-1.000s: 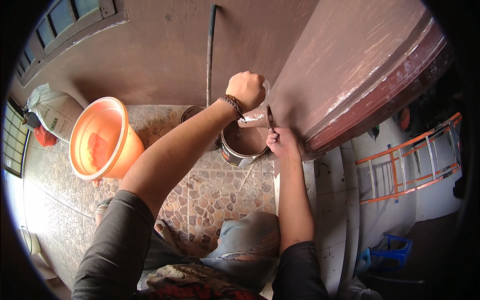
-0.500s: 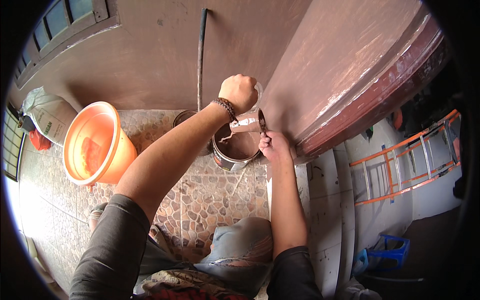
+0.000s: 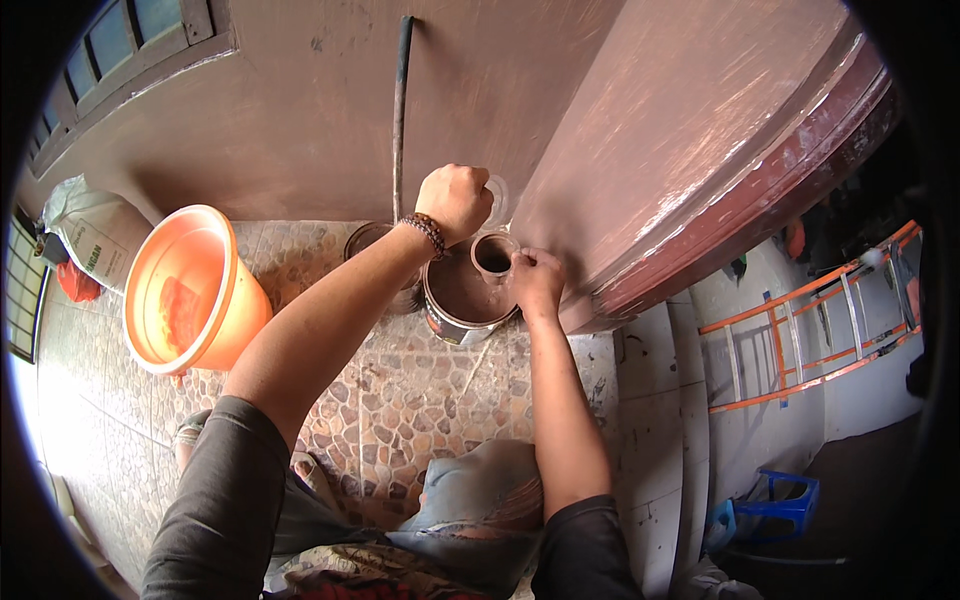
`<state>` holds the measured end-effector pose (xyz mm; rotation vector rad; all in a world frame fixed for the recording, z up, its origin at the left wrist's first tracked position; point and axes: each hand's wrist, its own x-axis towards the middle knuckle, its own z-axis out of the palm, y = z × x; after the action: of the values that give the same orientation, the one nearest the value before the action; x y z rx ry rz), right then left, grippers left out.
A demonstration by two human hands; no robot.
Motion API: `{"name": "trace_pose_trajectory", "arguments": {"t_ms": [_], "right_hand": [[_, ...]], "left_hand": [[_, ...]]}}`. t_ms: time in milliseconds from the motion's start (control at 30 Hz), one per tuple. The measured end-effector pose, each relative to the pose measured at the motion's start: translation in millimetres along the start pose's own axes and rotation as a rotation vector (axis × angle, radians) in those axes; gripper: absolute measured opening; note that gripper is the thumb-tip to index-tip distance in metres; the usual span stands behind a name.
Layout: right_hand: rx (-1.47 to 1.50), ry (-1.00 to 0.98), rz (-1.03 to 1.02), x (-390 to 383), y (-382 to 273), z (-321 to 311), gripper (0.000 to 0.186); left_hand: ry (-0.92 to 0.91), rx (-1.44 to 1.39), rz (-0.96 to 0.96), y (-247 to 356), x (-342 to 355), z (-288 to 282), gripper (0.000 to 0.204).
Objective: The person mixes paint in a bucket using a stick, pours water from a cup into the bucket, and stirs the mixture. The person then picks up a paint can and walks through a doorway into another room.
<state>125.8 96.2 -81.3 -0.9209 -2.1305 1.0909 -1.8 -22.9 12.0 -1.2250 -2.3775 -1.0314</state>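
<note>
Brown wall (image 3: 300, 130) at twelve o'clock above pebble-patterned floor (image 3: 400, 400). Orange tub (image 3: 248, 312), nine o'clock from bucket (image 3: 455, 328). Left hand (image 3: 452, 205) curled, grip unclear; right hand (image 3: 540, 285) pinching cup (image 3: 495, 254) over bucket's one o'clock. Probably light, stiff, slippery; best gripped firmly around four o'clock.

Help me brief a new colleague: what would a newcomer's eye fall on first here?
Probably the big orange tub on the left, bright against the stone-patterned floor. Next comes the centre, where the person's right hand holds a small brown-coated cup at the bucket of brown liquid. Far to the right, a ladder with orange rails draws the eye.
</note>
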Motion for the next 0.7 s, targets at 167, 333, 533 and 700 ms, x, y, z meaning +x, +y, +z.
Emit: {"name": "trace_pose_trajectory", "arguments": {"t_ms": [167, 333, 533, 700], "right_hand": [[-0.118, 0.005, -0.055, 1, 2, 0, 0.017], [-0.046, -0.040, 0.044, 5, 9, 9, 0.016], [-0.022, -0.053, 0.042, 4, 9, 9, 0.015], [-0.005, -0.027, 0.044, 3, 10, 6, 0.016]], "left_hand": [[0.054, 0.009, 0.150, -2, -7, 2, 0.011], [0.045, 0.085, 0.256, -1, -8, 4, 0.011], [0.039, 0.096, 0.315, 0, -9, 5, 0.010], [0.035, 0.096, 0.328, -1, -11, 7, 0.009]]}}
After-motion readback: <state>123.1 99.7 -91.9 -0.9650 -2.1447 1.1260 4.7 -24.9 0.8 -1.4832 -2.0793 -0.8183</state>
